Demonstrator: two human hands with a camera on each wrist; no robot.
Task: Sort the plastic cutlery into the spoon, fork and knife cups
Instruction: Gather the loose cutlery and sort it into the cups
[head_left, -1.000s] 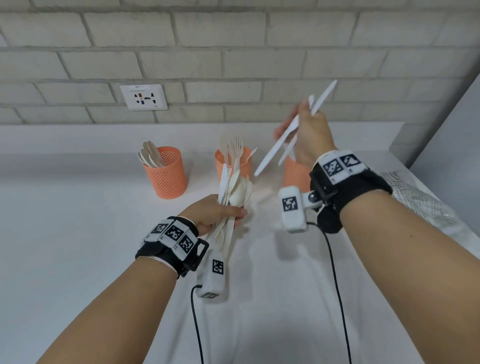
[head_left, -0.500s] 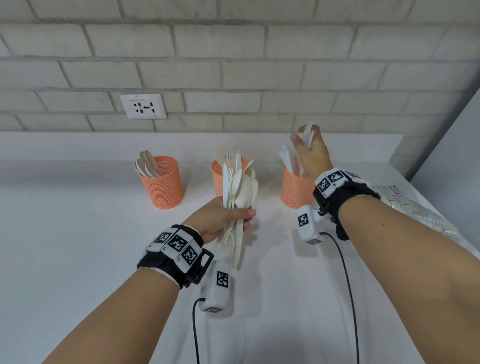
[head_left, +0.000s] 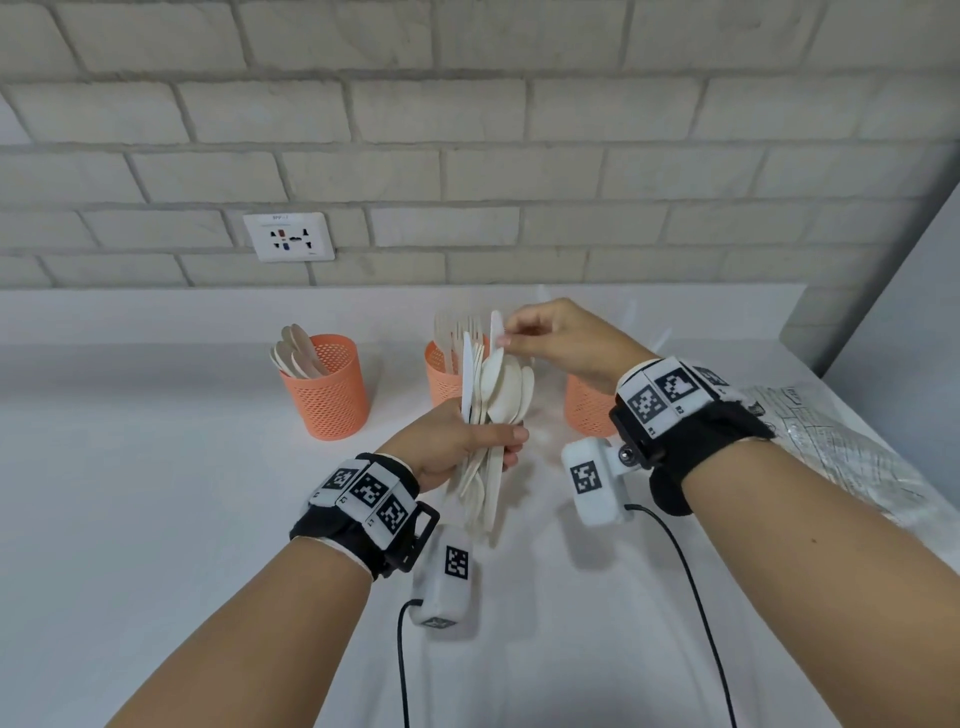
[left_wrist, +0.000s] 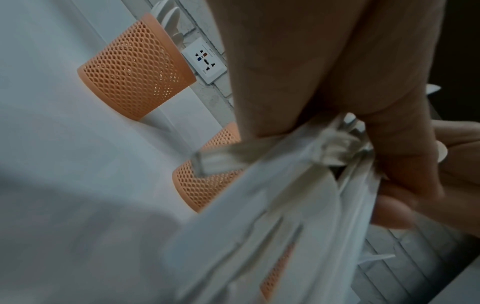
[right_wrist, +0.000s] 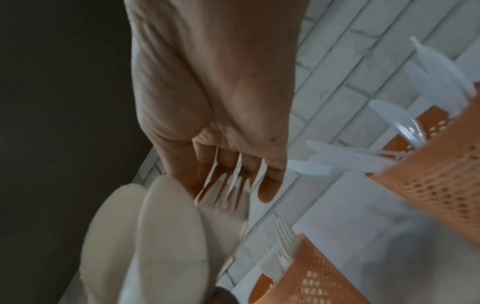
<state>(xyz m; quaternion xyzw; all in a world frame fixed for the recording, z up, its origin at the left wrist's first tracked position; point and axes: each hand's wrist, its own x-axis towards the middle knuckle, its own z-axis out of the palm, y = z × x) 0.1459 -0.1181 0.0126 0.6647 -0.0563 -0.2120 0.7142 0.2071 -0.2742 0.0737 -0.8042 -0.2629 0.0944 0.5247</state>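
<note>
My left hand (head_left: 493, 441) grips a bundle of white plastic cutlery (head_left: 498, 384) upright by the handles, with spoon bowls and knife blades fanned at the top. In the left wrist view the handles (left_wrist: 345, 156) are squeezed between thumb and fingers. My right hand (head_left: 505, 339) pinches the tip of one tall white piece at the top of the bundle; fork tines (right_wrist: 228, 185) show in front of its fingers. Behind stand three orange mesh cups: the spoon cup (head_left: 327, 395) left, the fork cup (head_left: 441, 384) middle, and the knife cup (head_left: 587, 410) right, partly hidden by my right wrist.
A white table (head_left: 156, 493) runs to a brick wall with a socket (head_left: 288, 236). A crumpled clear plastic bag (head_left: 841, 447) lies at the right edge. Camera cables (head_left: 691, 582) trail across the table below my wrists.
My right hand lowered the white knives into the right cup, let them go, and moved left to the top of the bundle. My left hand kept its hold on the bundle.
</note>
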